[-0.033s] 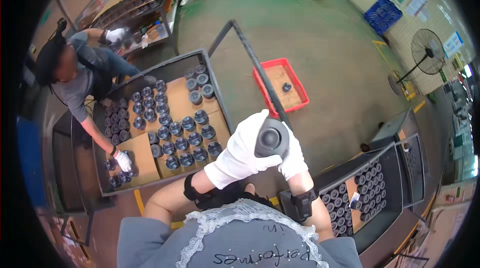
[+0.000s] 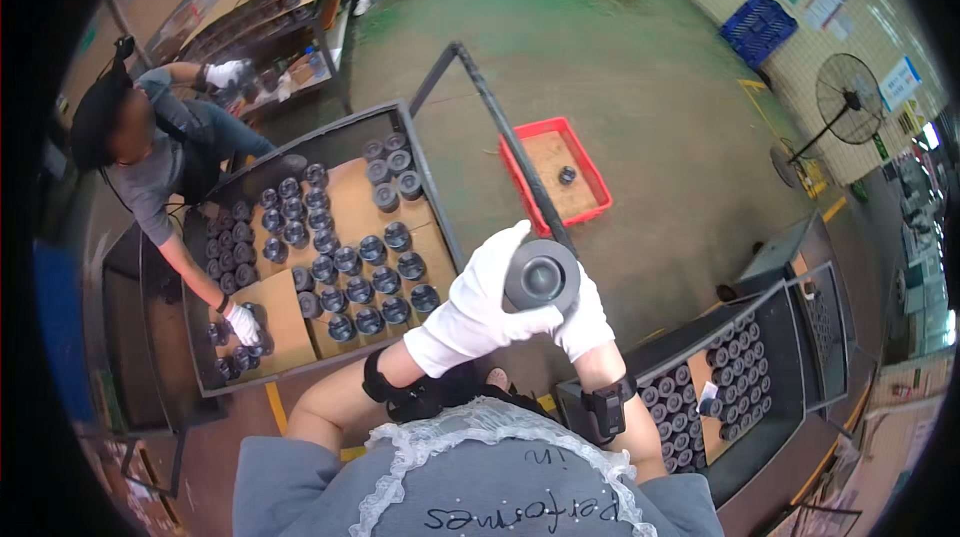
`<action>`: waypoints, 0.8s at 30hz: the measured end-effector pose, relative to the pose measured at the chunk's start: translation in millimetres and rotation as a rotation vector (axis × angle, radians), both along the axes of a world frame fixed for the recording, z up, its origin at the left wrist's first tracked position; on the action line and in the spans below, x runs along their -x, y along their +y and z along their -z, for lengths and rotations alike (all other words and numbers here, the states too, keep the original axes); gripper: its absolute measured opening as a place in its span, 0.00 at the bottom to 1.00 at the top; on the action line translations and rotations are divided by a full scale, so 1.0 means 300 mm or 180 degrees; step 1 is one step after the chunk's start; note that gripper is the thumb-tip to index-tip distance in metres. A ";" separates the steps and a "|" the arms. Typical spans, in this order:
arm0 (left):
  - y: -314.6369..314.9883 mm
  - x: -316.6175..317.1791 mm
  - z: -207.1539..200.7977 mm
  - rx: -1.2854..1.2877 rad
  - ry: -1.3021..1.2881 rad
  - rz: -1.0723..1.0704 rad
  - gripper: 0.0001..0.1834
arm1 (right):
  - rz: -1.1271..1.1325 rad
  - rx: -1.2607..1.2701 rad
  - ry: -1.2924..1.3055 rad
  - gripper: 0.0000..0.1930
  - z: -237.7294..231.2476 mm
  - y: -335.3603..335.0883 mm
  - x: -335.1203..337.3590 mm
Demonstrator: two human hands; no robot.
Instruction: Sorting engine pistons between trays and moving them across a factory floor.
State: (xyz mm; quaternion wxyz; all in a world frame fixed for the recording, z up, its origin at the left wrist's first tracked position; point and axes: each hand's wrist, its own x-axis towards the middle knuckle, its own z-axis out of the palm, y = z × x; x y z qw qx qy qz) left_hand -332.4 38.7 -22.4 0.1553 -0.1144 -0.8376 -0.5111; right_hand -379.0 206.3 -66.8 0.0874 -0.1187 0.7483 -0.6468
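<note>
Between my white-gloved hands is a dark grey piston (image 2: 541, 278), its round end with a hollow bowl turned up toward me. My left hand (image 2: 470, 305) wraps its left side, with fingers above and the thumb along the lower edge. My right hand (image 2: 585, 322) is closed on the lower right side, and the piston partly hides its fingers. A metal cart (image 2: 437, 177) to the left carries several rows of similar pistons (image 2: 385, 280) on cardboard sheets. In the cart on the right, more pistons (image 2: 735, 367) stand close together.
A co-worker (image 2: 160, 157) at the left reaches a gloved hand into the left cart. Past my hands, a red tray (image 2: 596, 180) on the floor holds one small dark part, with a bent metal bar (image 2: 500, 102) crossing it. A fan (image 2: 845, 107) stands far right.
The piston has tilted in my hands so its bowl end faces me more squarely. My hands keep their hold, and the whole view has shifted slightly.
</note>
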 end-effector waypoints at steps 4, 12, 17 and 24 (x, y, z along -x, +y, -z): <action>0.042 -0.001 0.084 -0.1400 -0.1740 0.0205 0.29 | 0.0598 0.2844 -0.2649 0.13 0.092 0.133 -0.028; 0.150 0.028 0.088 -0.4450 -0.3221 0.1687 0.17 | 0.0756 0.2499 -0.1909 0.13 -0.012 0.224 -0.111; 0.164 0.049 0.108 -0.4847 -0.3416 0.1560 0.14 | 0.0677 0.2879 -0.1795 0.15 -0.116 0.223 -0.173; 0.177 0.056 0.017 -0.2349 -0.0997 0.0872 0.13 | -0.0204 0.3585 -0.1801 0.30 -0.050 0.208 -0.257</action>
